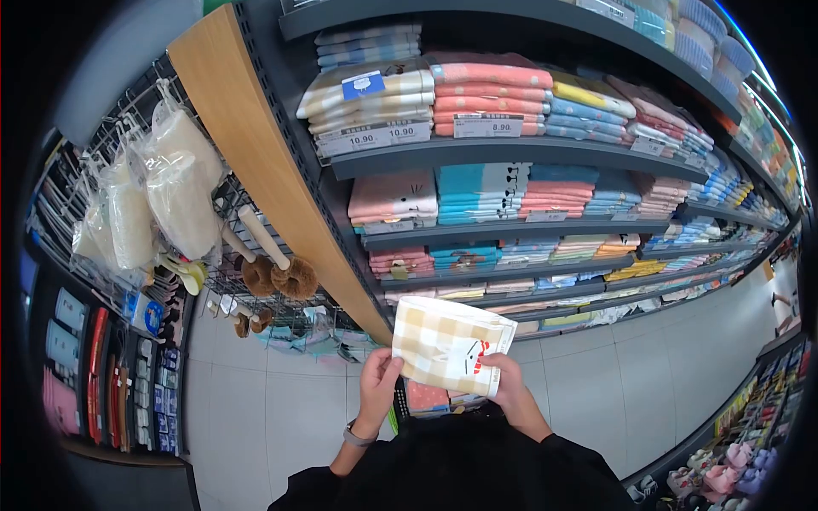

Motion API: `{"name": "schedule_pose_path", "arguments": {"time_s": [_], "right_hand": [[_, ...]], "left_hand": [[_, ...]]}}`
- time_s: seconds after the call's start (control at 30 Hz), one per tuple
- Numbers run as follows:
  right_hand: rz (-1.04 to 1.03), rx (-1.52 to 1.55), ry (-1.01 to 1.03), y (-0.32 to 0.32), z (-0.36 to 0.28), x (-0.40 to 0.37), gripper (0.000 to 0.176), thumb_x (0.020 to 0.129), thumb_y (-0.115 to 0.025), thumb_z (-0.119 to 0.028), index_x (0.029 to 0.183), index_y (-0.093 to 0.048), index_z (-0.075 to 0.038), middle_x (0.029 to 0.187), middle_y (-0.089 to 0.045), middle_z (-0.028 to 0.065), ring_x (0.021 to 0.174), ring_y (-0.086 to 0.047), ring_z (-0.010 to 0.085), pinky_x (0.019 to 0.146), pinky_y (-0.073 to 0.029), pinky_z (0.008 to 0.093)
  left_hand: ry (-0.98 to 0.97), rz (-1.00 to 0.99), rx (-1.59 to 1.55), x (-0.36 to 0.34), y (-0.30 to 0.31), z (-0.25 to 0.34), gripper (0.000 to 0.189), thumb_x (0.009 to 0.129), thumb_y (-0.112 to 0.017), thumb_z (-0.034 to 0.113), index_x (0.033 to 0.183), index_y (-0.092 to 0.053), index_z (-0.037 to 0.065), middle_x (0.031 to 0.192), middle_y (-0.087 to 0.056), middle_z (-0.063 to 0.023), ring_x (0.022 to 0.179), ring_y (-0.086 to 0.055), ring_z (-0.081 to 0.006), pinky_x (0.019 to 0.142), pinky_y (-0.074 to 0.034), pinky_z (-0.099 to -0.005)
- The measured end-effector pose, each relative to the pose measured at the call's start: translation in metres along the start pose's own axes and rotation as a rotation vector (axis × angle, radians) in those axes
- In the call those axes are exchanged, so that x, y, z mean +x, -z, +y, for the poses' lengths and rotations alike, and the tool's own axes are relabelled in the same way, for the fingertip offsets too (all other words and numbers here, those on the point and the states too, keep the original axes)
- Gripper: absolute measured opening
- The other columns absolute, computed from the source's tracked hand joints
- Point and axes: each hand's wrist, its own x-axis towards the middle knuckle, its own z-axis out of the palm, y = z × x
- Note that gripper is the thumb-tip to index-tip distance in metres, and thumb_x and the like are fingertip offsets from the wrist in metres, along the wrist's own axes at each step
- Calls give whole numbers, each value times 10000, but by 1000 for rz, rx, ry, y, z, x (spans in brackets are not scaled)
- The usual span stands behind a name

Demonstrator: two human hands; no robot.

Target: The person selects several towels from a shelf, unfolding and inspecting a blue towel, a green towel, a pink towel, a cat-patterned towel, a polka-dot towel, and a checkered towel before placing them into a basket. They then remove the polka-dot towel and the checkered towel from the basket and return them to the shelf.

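Closest to me are my black sleeves (545,477), with a grey band (359,435) around my left wrist. I have the checked towel (433,336) pinched in both hands, in front of me and above the floor (588,383). My left hand (376,387) is closed on its lower left corner; my right hand (509,385) grips its lower right side, thumb on the front next to the printed face with red stripes. The towel is folded, beige and white, and slightly tilted.

Just below it I see folded pink cloths (426,396). Beyond my hands rise dark shelves (511,152) of folded towels in coral, blue and yellow, with price labels along the edges. To the left, past a wooden panel (247,111), hang brown round-headed brushes (295,278) and bagged pale items (177,183).
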Motion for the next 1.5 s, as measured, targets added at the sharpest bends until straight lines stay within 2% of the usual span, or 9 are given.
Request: {"name": "schedule_pose_path", "arguments": {"time_s": [0.27,0.33,0.43,0.5,0.6,0.67,0.73,0.93,1.5], "right_hand": [[-62,-60,-127,-18,-15,-12,554,749,-536,-63,1256,-364,79,1178,-519,237,1050,-558,343,901,-465,437],[-109,-53,-161,-21,-13,-12,534,789,-551,-39,1283,-358,23,1205,-501,207,1083,-532,348,893,-452,537],[-37,-189,-130,-23,-10,-16,523,809,-576,-57,1283,-364,5,1196,-511,183,1048,-558,320,815,-506,513],[4,-282,-100,-28,-10,-20,503,830,-596,-95,1275,-380,-5,1182,-525,159,1007,-586,286,724,-558,462],[33,-307,-99,-32,-8,-25,472,841,-592,-107,1263,-404,-10,1176,-534,141,1024,-578,251,779,-540,410],[21,-345,-83,-31,-2,-25,458,848,-591,-119,1259,-416,-15,1169,-539,121,1028,-572,221,806,-519,373],[3,-387,-67,-31,3,-24,445,855,-589,-130,1255,-427,-21,1162,-545,101,1032,-565,191,832,-498,336],[-42,-568,-21,-35,11,-30,418,869,-583,-176,1242,-459,-33,1079,-561,40,952,-546,106,802,-447,252],[-108,-767,-99,-27,25,-19,322,845,-614,-222,1101,-552,-36,971,-578,20,903,-537,101,776,-435,259]], "left_hand": [[30,-17,-40,-1,-7,12,298,903,-490,139,1150,-466,-27,1072,-552,-69,974,-506,-126,867,-395,-263],[84,-17,27,-1,-13,22,292,914,-449,139,1164,-460,-11,1102,-531,-58,1006,-496,-125,884,-394,-269],[92,24,-8,3,-18,22,274,921,-447,133,1148,-470,-17,1124,-517,-68,1030,-479,-132,898,-385,-276],[-290,59,441,13,-9,11,250,884,-491,91,1113,-489,-7,1144,-502,-98,1057,-470,-179,924,-369,-310],[-564,199,744,16,-25,56,281,782,-599,70,1044,-523,3,1145,-485,-157,1041,-488,-274,936,-354,-359],[-596,105,744,14,-40,72,326,727,-639,77,1028,-531,15,1122,-509,-147,1031,-498,-296,929,-354,-373],[-647,-196,931,12,-58,79,325,716,-657,92,1011,-540,23,1102,-531,-128,1031,-502,-305,906,-361,-388],[-502,-376,781,13,-71,67,262,704,-668,56,925,-529,33,1127,-540,-122,1075,-494,-300,917,-363,-390],[-430,-466,679,15,-59,45,151,778,-605,63,900,-528,18,1024,-592,-116,965,-543,-286,851,-394,-363]]}}
